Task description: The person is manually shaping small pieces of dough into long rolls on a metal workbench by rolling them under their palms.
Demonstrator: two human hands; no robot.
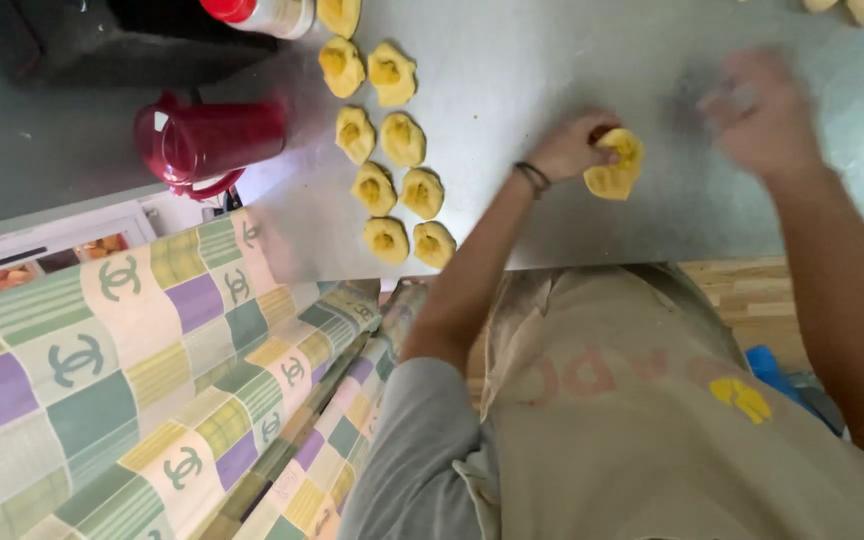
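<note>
Dough piece [614, 168], pinched in your left hand [572, 145] at frame centre, could tear if squeezed harder; your blurred right hand [762, 115] hangs open, empty.

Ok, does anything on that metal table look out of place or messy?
Nothing stands out. The filled yellow dough pieces lie in two tidy rows on the metal table. The left hand rests on another dough piece. The right hand is blurred above the table. The red jug lies on its side, nothing spilled.

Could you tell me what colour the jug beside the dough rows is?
The jug is dark red, seen best in the head view.
</note>
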